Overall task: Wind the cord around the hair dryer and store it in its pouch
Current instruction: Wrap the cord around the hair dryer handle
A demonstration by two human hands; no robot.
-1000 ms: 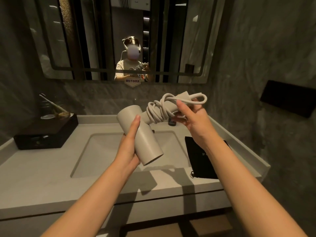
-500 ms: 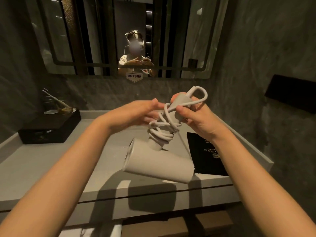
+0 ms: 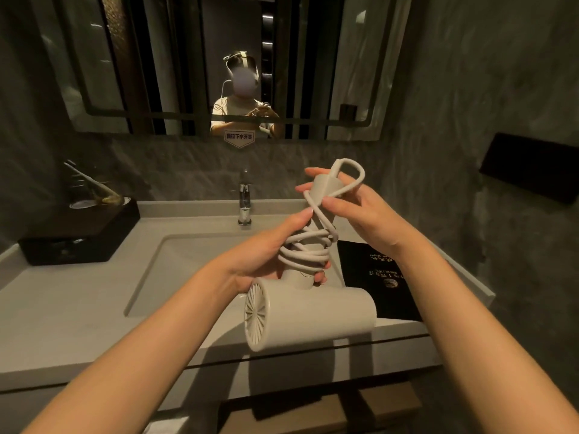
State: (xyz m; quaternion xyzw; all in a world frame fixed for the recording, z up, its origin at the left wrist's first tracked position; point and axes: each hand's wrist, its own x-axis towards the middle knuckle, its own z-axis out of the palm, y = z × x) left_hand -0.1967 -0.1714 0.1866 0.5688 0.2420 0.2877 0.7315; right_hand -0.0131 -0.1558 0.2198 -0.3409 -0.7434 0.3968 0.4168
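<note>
A beige hair dryer hangs in the air over the sink's front edge, barrel down and lying sideways, handle pointing up. Its cord is coiled several times round the handle, with a loop sticking out at the top. My left hand is wrapped round the coiled handle from the left. My right hand holds the handle's top end and pins the cord loop with thumb and fingers. The black pouch lies flat on the counter to the right, partly hidden behind the dryer.
A sunken sink with a chrome tap fills the middle of the grey counter. A black tray with glasses stands at the back left. A mirror hangs on the wall behind; a dark wall plate is at right.
My left hand left the barrel and moved to the coiled handle. The dryer turned from barrel pointing down-right to handle up with the barrel hanging below.
</note>
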